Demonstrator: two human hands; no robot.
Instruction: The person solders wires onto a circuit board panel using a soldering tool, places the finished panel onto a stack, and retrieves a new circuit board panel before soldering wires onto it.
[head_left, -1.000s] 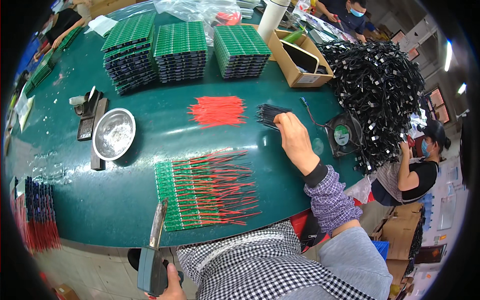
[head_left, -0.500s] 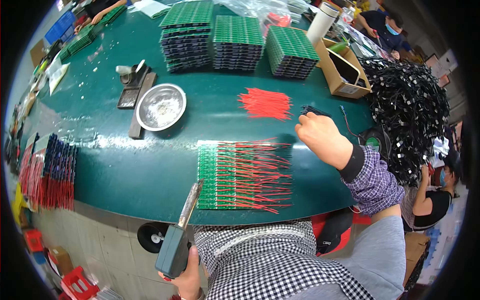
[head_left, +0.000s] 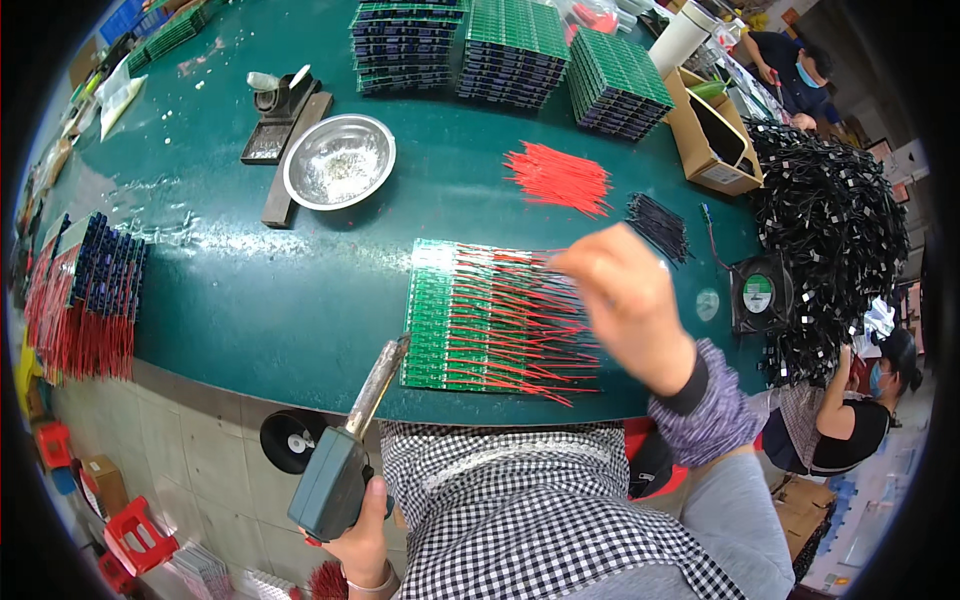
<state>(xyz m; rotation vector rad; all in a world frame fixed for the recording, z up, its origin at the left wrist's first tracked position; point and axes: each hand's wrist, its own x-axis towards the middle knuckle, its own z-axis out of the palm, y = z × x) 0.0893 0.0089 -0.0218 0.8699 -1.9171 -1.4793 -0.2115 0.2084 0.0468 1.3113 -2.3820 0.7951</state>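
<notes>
"Where the broad green tabletop (head_left: 250, 320) is spread beneath the bare right hand (head_left: 630, 295), what is seen right of that grip?"
"A large heap of black cables (head_left: 830, 230)."
"And the green circuit-board panel with red wires (head_left: 440, 320)?"
"It is laid just left of that hand, by which some wire ends are covered. The fingers are curled but blurred; whether anything is gripped cannot be told."
"The bare left hand (head_left: 362, 535)?"
"Wrapped round a blue-grey, pistol-shaped soldering tool (head_left: 333, 480), whose tip is pointed at the panel's left edge. Beyond it, a round silvery metal bowl (head_left: 380, 150) is placed; beyond the right, loose red wires (head_left: 560, 178) and fewer black wires (head_left: 657, 225) are laid."
</notes>
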